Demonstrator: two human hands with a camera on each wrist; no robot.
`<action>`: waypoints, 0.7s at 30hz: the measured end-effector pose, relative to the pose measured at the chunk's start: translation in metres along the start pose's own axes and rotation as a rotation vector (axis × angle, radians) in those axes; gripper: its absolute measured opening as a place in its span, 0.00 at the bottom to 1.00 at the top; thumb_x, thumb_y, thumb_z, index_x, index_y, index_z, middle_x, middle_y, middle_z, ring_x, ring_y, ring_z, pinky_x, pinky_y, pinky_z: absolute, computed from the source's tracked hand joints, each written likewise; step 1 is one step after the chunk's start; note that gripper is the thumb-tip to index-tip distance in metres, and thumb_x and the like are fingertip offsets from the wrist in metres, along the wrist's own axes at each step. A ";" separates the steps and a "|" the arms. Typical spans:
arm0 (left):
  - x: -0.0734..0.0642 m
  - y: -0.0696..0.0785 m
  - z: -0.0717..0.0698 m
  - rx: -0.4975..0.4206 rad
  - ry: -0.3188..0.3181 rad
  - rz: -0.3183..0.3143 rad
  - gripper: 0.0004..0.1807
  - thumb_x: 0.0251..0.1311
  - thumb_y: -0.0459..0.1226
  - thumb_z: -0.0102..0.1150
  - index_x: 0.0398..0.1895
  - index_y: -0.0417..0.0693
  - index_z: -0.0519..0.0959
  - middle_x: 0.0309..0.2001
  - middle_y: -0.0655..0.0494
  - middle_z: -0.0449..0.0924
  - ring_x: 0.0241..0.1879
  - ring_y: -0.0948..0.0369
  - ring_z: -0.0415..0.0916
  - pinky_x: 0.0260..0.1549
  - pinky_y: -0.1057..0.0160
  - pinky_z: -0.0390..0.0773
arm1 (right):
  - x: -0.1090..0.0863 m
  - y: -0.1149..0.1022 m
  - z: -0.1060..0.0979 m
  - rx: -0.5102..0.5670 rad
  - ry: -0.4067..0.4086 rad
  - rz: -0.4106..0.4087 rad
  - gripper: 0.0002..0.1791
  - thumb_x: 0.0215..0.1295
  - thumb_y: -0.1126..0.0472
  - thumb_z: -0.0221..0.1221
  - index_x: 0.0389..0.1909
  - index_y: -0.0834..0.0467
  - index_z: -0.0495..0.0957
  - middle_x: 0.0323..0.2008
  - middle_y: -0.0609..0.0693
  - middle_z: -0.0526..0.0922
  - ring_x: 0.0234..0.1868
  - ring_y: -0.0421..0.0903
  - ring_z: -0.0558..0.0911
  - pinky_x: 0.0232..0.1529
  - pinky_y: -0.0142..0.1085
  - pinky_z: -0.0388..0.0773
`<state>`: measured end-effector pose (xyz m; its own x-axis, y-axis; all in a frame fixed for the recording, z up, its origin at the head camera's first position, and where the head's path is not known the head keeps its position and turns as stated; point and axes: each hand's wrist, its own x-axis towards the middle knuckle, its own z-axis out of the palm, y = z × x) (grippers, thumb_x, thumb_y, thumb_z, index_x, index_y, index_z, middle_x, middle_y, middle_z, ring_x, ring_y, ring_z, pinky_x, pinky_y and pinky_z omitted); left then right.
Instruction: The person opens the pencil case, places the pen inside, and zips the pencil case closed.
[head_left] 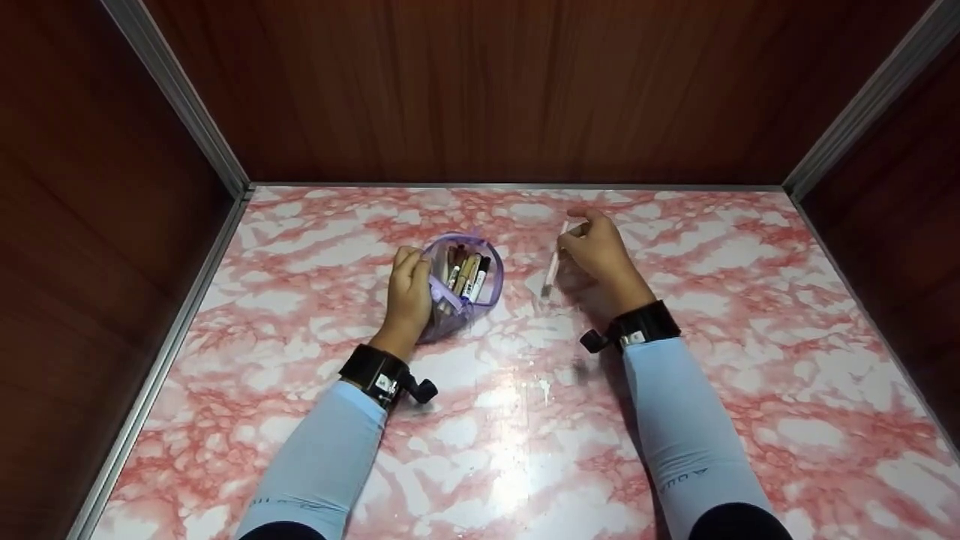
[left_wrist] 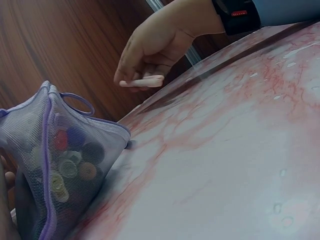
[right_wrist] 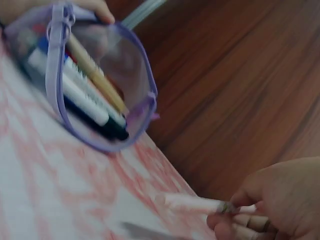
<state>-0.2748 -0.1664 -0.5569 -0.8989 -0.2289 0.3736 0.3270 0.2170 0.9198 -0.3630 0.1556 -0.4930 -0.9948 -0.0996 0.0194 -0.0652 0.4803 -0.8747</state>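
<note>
A see-through mesh zip pouch (head_left: 448, 324) with purple edging stands unzipped left of the table's middle. My left hand (head_left: 409, 296) grips its left side, and its mouth gapes toward the right. Several markers (right_wrist: 95, 82) lie bunched inside it, with white, gold and dark barrels. To the right of the pouch, my right hand (head_left: 600, 247) pinches a slim pale pink pen (head_left: 553, 266) between thumb and fingers, near one end. The pen slants over the table, apart from the pouch. In the left wrist view, mesh partly veils the round marker ends (left_wrist: 70, 167).
The tabletop (head_left: 750, 315) has a glossy red and white marbled surface. Dark wood panels (head_left: 480, 90) with grey metal edging rise at the back and both sides. Small clear spots (head_left: 545, 386) dot the surface near the front.
</note>
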 end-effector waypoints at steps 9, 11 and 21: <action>0.000 0.001 -0.001 0.009 -0.003 0.006 0.18 0.83 0.32 0.47 0.46 0.24 0.83 0.52 0.44 0.73 0.49 0.61 0.69 0.53 0.67 0.75 | -0.008 -0.022 0.034 0.286 -0.001 -0.009 0.31 0.70 0.69 0.70 0.72 0.65 0.72 0.34 0.47 0.88 0.34 0.44 0.91 0.41 0.37 0.91; 0.000 0.001 -0.001 0.000 0.003 0.016 0.18 0.83 0.31 0.48 0.46 0.23 0.83 0.51 0.44 0.73 0.49 0.61 0.69 0.53 0.67 0.75 | -0.012 -0.027 0.043 0.337 -0.017 -0.018 0.30 0.70 0.71 0.69 0.70 0.67 0.71 0.33 0.48 0.89 0.32 0.43 0.91 0.42 0.40 0.93; 0.001 -0.003 0.001 -0.004 0.014 0.095 0.16 0.82 0.30 0.48 0.37 0.22 0.77 0.45 0.46 0.71 0.47 0.60 0.68 0.52 0.65 0.71 | -0.027 -0.036 0.080 0.368 -0.036 -0.068 0.25 0.72 0.73 0.70 0.63 0.69 0.71 0.33 0.46 0.90 0.31 0.42 0.91 0.44 0.48 0.94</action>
<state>-0.2773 -0.1660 -0.5594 -0.8597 -0.2205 0.4607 0.4118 0.2343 0.8806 -0.3275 0.0709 -0.5008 -0.9854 -0.1542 0.0723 -0.0922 0.1264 -0.9877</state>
